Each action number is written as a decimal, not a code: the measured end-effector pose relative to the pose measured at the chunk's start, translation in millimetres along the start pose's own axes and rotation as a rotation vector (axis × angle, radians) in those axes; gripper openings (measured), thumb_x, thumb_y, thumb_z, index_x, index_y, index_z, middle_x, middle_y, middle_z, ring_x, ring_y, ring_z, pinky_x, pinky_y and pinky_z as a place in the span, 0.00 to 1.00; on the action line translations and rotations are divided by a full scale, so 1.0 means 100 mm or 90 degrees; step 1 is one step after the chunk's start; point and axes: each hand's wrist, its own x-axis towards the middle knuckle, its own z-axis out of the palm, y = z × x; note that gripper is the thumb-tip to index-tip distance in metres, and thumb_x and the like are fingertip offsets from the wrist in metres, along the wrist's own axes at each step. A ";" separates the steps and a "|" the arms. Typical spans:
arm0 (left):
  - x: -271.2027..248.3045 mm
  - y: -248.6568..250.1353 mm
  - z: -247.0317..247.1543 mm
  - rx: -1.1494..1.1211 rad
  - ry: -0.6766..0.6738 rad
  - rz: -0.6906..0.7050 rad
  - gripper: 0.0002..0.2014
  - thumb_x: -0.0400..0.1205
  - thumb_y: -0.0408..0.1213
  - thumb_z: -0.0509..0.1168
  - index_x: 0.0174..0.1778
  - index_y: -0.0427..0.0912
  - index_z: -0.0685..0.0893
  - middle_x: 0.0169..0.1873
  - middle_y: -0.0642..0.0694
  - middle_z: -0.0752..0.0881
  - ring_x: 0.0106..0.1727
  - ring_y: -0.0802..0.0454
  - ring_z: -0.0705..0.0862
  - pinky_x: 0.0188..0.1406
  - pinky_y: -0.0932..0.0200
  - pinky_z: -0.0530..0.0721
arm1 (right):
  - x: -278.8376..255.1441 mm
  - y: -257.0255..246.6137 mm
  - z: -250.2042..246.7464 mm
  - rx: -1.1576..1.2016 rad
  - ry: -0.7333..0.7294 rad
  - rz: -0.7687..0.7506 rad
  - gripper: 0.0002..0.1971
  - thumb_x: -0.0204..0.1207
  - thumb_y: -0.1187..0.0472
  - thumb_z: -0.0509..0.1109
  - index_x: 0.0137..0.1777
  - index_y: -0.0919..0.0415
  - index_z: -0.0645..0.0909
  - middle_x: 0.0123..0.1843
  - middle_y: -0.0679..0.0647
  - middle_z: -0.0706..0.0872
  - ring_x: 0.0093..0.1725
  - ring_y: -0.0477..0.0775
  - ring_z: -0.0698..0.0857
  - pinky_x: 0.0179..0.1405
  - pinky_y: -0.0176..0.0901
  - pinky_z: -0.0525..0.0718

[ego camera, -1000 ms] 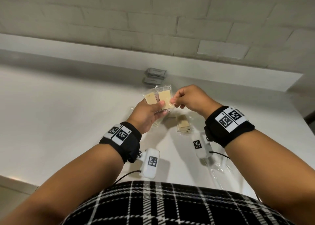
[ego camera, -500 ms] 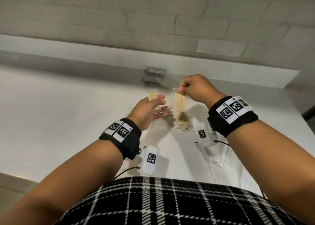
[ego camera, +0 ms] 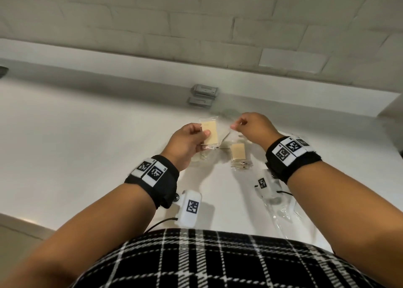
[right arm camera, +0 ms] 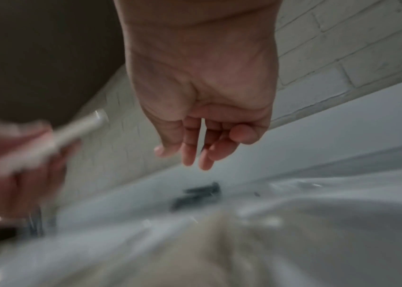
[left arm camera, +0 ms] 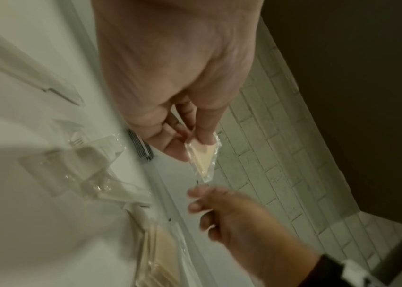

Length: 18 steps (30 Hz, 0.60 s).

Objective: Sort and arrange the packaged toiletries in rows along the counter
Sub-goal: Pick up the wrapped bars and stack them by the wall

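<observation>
White counter below a pale brick wall.
Left hand pinches a clear-wrapped beige soap packet at centre frame; right hand, loosely curled, holds nothing.

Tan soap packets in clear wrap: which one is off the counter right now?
The tan soap packet in clear wrap pinched in the left hand; the other tan packet lies on the white counter.
</observation>
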 end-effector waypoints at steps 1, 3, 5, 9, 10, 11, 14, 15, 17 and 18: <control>-0.01 0.00 -0.01 0.014 0.012 0.008 0.05 0.81 0.24 0.66 0.44 0.38 0.79 0.34 0.46 0.85 0.28 0.56 0.87 0.34 0.60 0.88 | -0.03 -0.09 -0.04 0.078 -0.017 -0.012 0.12 0.75 0.50 0.73 0.41 0.59 0.85 0.39 0.46 0.86 0.36 0.45 0.82 0.33 0.34 0.78; -0.01 0.00 0.00 0.038 0.029 0.019 0.06 0.79 0.24 0.69 0.43 0.38 0.81 0.32 0.47 0.86 0.29 0.55 0.87 0.34 0.60 0.88 | -0.10 -0.30 -0.13 0.153 -0.087 -0.044 0.11 0.75 0.46 0.72 0.42 0.53 0.86 0.40 0.47 0.87 0.32 0.44 0.80 0.30 0.33 0.74; -0.01 0.00 0.03 0.065 0.029 0.028 0.04 0.78 0.25 0.70 0.43 0.38 0.83 0.29 0.50 0.87 0.27 0.57 0.86 0.31 0.63 0.87 | -0.16 -0.44 -0.18 0.153 -0.152 -0.073 0.08 0.73 0.48 0.75 0.45 0.52 0.88 0.38 0.46 0.87 0.31 0.44 0.80 0.28 0.30 0.74; 0.00 -0.01 0.12 0.096 0.033 0.046 0.04 0.82 0.31 0.67 0.47 0.39 0.87 0.37 0.45 0.87 0.33 0.55 0.85 0.40 0.60 0.86 | -0.15 -0.50 -0.17 0.088 -0.112 -0.082 0.03 0.71 0.65 0.77 0.41 0.62 0.86 0.32 0.49 0.85 0.28 0.43 0.79 0.30 0.32 0.78; 0.01 -0.01 0.12 0.104 0.041 0.047 0.05 0.83 0.35 0.66 0.50 0.42 0.87 0.40 0.46 0.86 0.39 0.54 0.85 0.46 0.57 0.86 | -0.13 -0.48 -0.19 0.021 -0.055 -0.083 0.03 0.71 0.64 0.77 0.39 0.60 0.86 0.33 0.48 0.86 0.30 0.44 0.80 0.35 0.37 0.79; 0.01 -0.01 0.12 0.110 0.049 0.041 0.06 0.84 0.38 0.65 0.52 0.44 0.86 0.43 0.48 0.86 0.43 0.53 0.85 0.51 0.55 0.85 | -0.14 -0.45 -0.23 -0.035 -0.003 -0.080 0.03 0.71 0.63 0.77 0.38 0.58 0.86 0.33 0.46 0.86 0.32 0.44 0.81 0.37 0.38 0.79; 0.03 -0.04 0.11 0.095 0.059 0.001 0.08 0.84 0.41 0.64 0.56 0.43 0.83 0.47 0.49 0.84 0.48 0.51 0.85 0.54 0.53 0.84 | -0.15 -0.35 -0.37 0.010 -0.037 -0.073 0.08 0.73 0.64 0.76 0.34 0.57 0.83 0.31 0.46 0.83 0.29 0.43 0.78 0.35 0.38 0.77; 0.03 -0.06 0.11 0.094 0.059 -0.011 0.08 0.84 0.40 0.64 0.56 0.42 0.83 0.47 0.48 0.84 0.47 0.50 0.85 0.53 0.54 0.84 | -0.16 -0.34 -0.41 -0.001 -0.060 -0.065 0.10 0.73 0.64 0.76 0.32 0.55 0.81 0.30 0.47 0.83 0.28 0.43 0.77 0.34 0.38 0.77; 0.05 -0.11 0.13 0.116 0.050 -0.042 0.07 0.84 0.37 0.64 0.54 0.41 0.84 0.46 0.47 0.85 0.45 0.50 0.85 0.50 0.55 0.85 | -0.16 -0.27 -0.45 -0.057 -0.085 -0.045 0.11 0.74 0.64 0.75 0.32 0.54 0.81 0.32 0.49 0.83 0.28 0.44 0.77 0.34 0.38 0.77; 0.06 -0.14 0.15 0.131 0.040 -0.063 0.06 0.83 0.35 0.64 0.52 0.41 0.85 0.45 0.46 0.85 0.44 0.50 0.85 0.48 0.56 0.85 | -0.14 -0.23 -0.44 -0.084 -0.099 -0.035 0.09 0.75 0.63 0.74 0.34 0.56 0.82 0.34 0.50 0.84 0.29 0.45 0.77 0.35 0.38 0.77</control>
